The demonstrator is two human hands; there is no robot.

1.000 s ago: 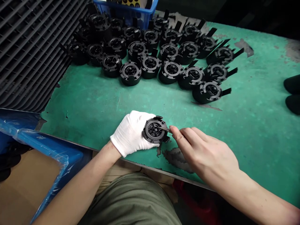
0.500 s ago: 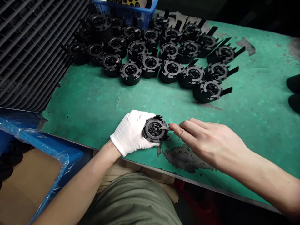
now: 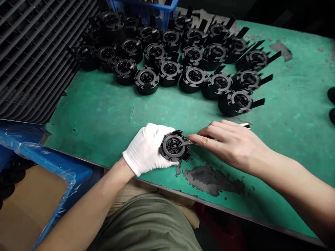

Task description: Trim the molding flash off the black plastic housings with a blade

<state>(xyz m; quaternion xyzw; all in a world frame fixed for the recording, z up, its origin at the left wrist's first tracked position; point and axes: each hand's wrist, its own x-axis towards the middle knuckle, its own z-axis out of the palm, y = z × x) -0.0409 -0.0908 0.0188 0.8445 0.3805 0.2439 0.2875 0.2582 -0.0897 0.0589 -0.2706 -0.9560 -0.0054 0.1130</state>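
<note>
My left hand (image 3: 148, 150), in a white glove, is closed around a round black plastic housing (image 3: 175, 146) and keeps its ribbed end face turned up. Bare and closed, my right hand (image 3: 227, 144) grips a slim knife-like tool (image 3: 185, 143) with a flat metal tip. The tip lies over the right part of the housing's face, close to the inner ring; whether it touches cannot be made out. The tool's pale rear end sticks out behind the knuckles, while its middle is hidden by my fingers.
Several similar black housings (image 3: 147, 79) stand in rows on the worn green table (image 3: 110, 104). Behind them is a blue bin (image 3: 167, 12). Black slatted trays (image 3: 34, 52) are stacked at left. A plastic-lined blue crate (image 3: 57, 164) sits below the table's left edge.
My right hand has risen slightly and tilted, so the tool's rear end now shows. Its tip stays over the housing's face. My left hand keeps almost the same place; the view shifted slightly.
</note>
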